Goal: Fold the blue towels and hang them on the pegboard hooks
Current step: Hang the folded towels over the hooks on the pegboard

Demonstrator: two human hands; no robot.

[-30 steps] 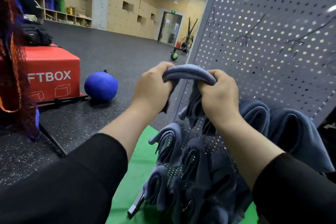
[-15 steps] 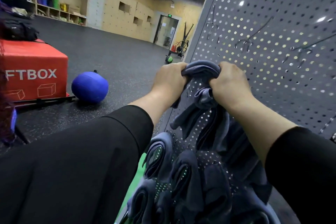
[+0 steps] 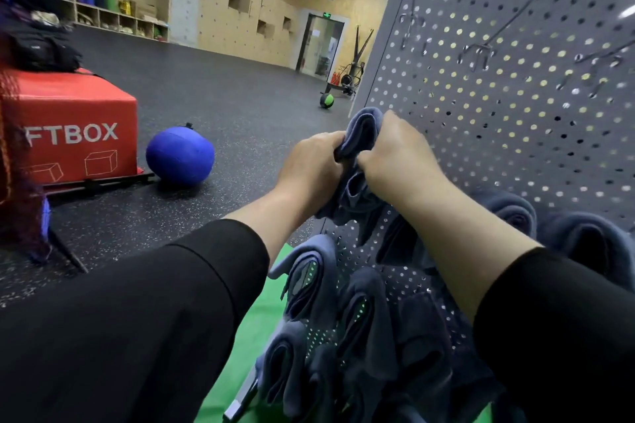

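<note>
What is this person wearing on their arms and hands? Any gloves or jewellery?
Both arms wear loose black long sleeves, the left sleeve and the right sleeve, pushed back so the forearms are bare. The left hand and right hand are bare: no gloves, rings or watch visible.

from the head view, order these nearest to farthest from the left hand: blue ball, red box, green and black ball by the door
1. The blue ball, on the floor just left of the left hand.
2. The red box, further left, beyond the blue ball.
3. The green and black ball, far back across the floor near the doorway.
</note>
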